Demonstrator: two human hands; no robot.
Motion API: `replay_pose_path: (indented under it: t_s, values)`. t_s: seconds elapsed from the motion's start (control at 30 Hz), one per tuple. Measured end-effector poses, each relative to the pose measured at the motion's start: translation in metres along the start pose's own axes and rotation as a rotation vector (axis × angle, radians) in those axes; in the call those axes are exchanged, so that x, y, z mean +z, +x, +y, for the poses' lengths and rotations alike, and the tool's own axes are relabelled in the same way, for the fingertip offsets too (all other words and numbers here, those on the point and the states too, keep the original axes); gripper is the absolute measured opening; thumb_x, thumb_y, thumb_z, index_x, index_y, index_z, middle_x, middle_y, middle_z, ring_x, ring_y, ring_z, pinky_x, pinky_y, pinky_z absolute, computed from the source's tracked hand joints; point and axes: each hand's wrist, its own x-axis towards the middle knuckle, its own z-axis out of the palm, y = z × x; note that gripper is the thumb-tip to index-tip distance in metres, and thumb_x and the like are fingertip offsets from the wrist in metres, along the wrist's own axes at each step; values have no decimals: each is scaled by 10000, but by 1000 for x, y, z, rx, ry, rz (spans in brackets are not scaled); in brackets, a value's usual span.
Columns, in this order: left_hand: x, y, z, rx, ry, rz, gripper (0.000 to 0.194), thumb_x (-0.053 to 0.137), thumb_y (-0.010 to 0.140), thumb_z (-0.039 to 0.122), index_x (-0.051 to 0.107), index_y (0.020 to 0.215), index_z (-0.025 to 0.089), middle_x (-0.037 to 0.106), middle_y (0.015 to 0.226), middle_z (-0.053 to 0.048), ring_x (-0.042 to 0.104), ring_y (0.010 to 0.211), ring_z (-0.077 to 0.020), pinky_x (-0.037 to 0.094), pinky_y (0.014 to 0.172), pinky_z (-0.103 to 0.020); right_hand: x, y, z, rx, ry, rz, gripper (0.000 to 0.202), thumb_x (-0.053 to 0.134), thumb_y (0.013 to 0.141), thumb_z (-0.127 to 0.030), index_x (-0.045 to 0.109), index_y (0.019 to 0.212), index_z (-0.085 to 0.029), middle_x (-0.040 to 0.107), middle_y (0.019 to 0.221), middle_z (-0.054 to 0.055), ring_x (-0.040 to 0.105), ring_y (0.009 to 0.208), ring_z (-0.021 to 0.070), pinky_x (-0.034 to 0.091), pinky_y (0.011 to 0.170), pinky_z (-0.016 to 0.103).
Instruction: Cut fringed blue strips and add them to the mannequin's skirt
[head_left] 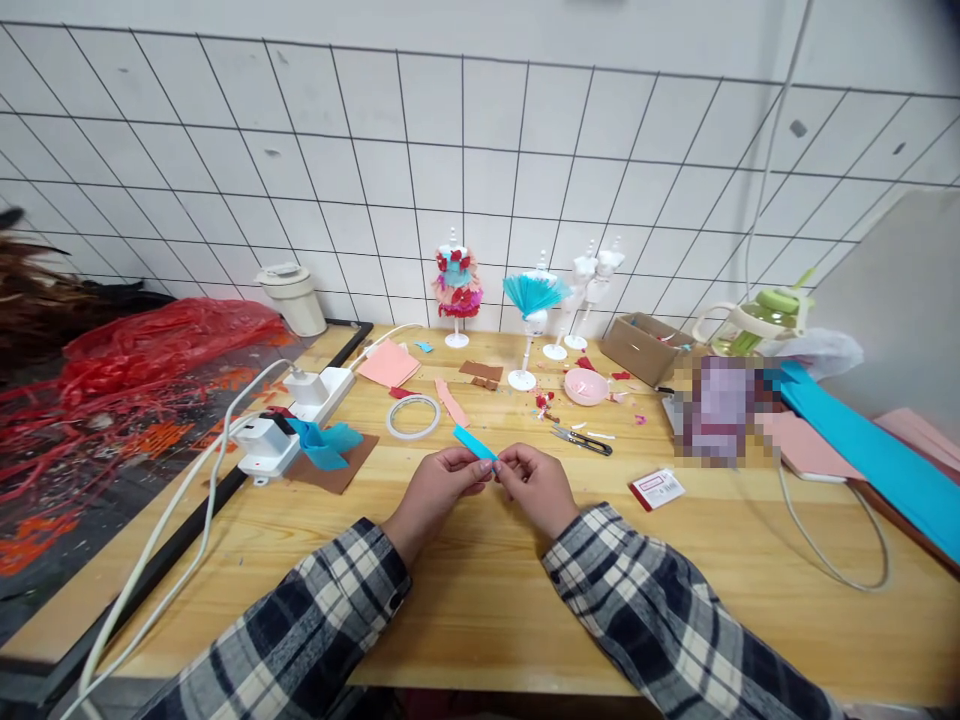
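Between my two hands, over the middle of the table, is a narrow strip of blue crepe paper. My left hand pinches its lower end between thumb and forefinger. My right hand meets it there, fingers closed on the same end. The strip's free end points up and left. Beyond my hands lie a roll of white tape, a pink paper strip and thread snips. Farther back stands a small white mannequin with a pleated blue paper piece on it.
A dressed mannequin and bare ones stand by the tiled wall. A power strip with white cables borders the left. A pink bowl, cardboard box, label card and long blue paper lie rightward.
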Motion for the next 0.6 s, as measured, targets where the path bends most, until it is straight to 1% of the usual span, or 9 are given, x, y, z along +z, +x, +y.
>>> replay_pose_path:
  t_s: [0.1,0.17,0.3,0.37,0.43,0.47,0.5,0.53,0.6]
  values:
    - [2,0,0,10,-43,-7,348,868,579,360,721,816,151,741,857,-39,659,815,-144,505,807,-280,0,-1,-1,-24,-26,2,192,596,811,-389,644,793,-204,648,652,0,540,530,121,432,524,242]
    - [2,0,1,19,-52,12,349,874,564,363,716,793,152,741,834,-32,659,796,-143,509,805,-285,1,-2,-1,-34,-43,-2,191,594,815,-390,644,792,-207,651,654,0,539,535,121,430,528,242]
    - [0,1,1,61,34,51,335,872,554,378,725,743,143,736,774,-32,654,762,-152,515,794,-292,3,-4,-5,-58,-89,-13,190,584,833,-383,647,793,-209,661,663,10,549,550,135,437,546,262]
    - [-3,2,1,77,53,62,334,861,570,390,729,758,147,738,780,-32,657,769,-159,517,783,-290,-4,-3,-9,-96,-124,-34,199,573,854,-382,662,812,-209,676,692,25,569,577,148,444,566,277]
    - [-7,3,2,91,46,95,338,853,583,401,726,773,151,738,784,-32,660,773,-159,518,768,-281,-21,2,-10,-158,-237,-27,211,554,883,-372,686,863,-208,699,768,50,603,660,170,455,621,295]
    - [-9,4,4,99,44,116,341,849,589,406,722,775,151,736,779,-31,659,763,-155,517,754,-274,-33,6,-9,-183,-334,2,221,532,902,-356,695,909,-208,708,835,65,618,732,183,458,668,304]
    - [-11,4,5,108,47,138,342,847,594,409,718,775,149,731,768,-29,653,744,-148,516,736,-267,-47,11,-7,-193,-471,59,225,523,910,-342,702,942,-209,709,910,80,624,825,201,454,730,316]
    - [-13,4,6,117,54,157,342,845,597,411,714,771,147,724,750,-25,644,717,-140,512,715,-259,-61,16,-3,-170,-626,131,227,521,911,-334,708,947,-211,702,967,88,613,921,226,442,789,335]
    - [-16,5,8,130,70,172,340,843,602,412,709,764,144,709,720,-17,621,670,-123,501,675,-244,-86,26,9,-43,-863,230,243,509,913,-314,714,981,-201,679,1027,107,586,1002,258,421,839,359]
